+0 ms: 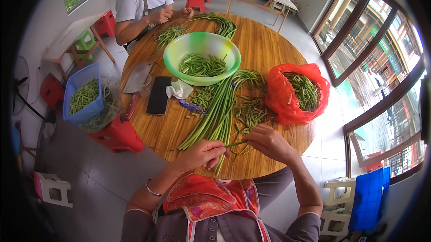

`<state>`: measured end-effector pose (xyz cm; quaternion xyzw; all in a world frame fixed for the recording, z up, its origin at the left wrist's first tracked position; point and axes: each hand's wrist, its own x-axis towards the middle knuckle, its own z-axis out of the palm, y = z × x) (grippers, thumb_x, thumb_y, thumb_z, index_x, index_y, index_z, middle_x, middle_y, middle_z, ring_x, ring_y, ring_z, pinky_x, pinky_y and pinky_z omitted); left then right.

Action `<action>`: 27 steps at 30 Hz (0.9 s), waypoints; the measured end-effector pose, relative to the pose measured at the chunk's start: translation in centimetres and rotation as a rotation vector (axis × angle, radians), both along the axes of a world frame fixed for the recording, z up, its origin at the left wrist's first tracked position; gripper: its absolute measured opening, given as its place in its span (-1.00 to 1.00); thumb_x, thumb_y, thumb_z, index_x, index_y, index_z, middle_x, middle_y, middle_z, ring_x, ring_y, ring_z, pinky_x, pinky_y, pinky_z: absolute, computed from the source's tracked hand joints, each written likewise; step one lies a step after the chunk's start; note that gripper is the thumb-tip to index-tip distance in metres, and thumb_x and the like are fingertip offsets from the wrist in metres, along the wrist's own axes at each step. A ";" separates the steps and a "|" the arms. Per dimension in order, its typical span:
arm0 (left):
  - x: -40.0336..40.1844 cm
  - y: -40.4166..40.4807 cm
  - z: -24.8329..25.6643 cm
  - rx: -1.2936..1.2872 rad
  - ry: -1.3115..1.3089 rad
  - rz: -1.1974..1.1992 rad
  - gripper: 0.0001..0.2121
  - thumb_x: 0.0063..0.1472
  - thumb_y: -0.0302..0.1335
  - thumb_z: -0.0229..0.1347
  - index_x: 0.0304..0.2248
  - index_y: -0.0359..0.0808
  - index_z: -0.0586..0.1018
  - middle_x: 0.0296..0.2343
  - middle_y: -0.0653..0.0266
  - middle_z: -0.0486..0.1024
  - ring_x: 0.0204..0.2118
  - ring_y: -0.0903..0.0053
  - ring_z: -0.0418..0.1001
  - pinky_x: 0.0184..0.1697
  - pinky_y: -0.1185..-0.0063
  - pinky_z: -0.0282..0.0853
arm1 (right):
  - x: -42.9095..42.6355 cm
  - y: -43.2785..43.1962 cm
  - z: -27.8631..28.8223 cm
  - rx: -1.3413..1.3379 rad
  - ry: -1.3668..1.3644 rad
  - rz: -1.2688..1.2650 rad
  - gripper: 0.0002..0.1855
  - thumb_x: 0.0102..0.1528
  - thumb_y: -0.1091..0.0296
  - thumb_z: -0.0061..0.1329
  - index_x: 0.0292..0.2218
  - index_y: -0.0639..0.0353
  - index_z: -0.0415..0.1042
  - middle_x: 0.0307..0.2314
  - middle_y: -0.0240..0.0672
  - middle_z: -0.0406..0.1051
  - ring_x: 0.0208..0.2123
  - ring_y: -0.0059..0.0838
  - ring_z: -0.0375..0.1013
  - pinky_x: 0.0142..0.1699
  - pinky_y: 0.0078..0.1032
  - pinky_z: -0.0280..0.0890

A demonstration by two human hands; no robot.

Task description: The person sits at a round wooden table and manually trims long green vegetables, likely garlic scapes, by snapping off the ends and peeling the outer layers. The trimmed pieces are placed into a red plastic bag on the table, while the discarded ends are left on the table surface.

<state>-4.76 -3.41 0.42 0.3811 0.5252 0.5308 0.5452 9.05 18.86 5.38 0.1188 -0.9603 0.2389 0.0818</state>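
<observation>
Between my two hands, over the near edge of the table, stretches a thin green stalk [235,144]. My left hand [207,154] pinches one end and my right hand [267,142] the other. Beneath and beyond the left hand lies a bundle of long green stalks [215,114], probably garlic scapes, with curled tips to the right. Small scraps [249,114] are heaped beyond my right hand. Past the bundle stands a green-rimmed plastic bowl [171,50] holding cut stalk pieces [203,65]. More short pieces [203,96] lie just below it.
On the round wooden table [269,43] are a red plastic bag [279,100] of stalks, a phone [159,95], crumpled tissue [179,89], purple ties [193,106] and a cleaver [132,105]. A blue basket [82,114] stands at the left. Another person [144,13] sits across, near more stalks [171,35].
</observation>
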 end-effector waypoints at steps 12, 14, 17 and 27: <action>1.1 0.3 -1.0 -0.024 -0.042 0.118 -0.73 0.36 -0.34 -0.18 -0.29 -0.38 0.45 -0.69 0.45 0.35 -0.70 0.82 0.22 -0.63 0.81 0.14 | -1.2 0.1 -3.8 0.224 0.299 -0.343 -0.92 -0.04 0.49 -0.04 -0.45 0.20 0.32 -0.57 -0.25 0.29 -0.46 -0.19 0.34 -0.30 -0.31 0.26; 2.0 1.2 -1.1 0.001 -0.011 0.161 -0.73 0.36 -0.35 -0.19 -0.31 -0.38 0.45 -0.71 0.46 0.34 -0.73 0.83 0.20 -0.65 0.81 0.13 | -2.1 0.4 -4.7 0.201 0.280 -0.388 -0.95 0.02 0.46 -0.07 -0.43 0.21 0.36 -0.54 -0.20 0.32 -0.43 -0.15 0.34 -0.28 -0.27 0.25; 3.6 2.3 -1.6 0.028 -0.017 0.134 -0.74 0.35 -0.36 -0.19 -0.32 -0.37 0.45 -0.72 0.46 0.33 -0.73 0.83 0.20 -0.66 0.80 0.12 | -3.2 2.1 -6.5 0.348 0.313 -0.580 -0.95 -0.06 0.49 -0.07 -0.50 0.18 0.31 -0.59 -0.21 0.31 -0.47 -0.16 0.37 -0.31 -0.29 0.27; 2.5 1.1 -1.1 0.020 -0.137 0.059 -0.70 0.35 -0.31 -0.18 -0.33 -0.36 0.49 -0.73 0.51 0.29 -0.72 0.85 0.20 -0.69 0.80 0.07 | -0.3 2.0 -1.7 -0.323 0.102 -0.289 -0.87 0.09 0.49 -0.07 -0.27 0.24 0.43 -0.45 -0.19 0.40 -0.41 -0.27 0.41 -0.29 -0.44 0.29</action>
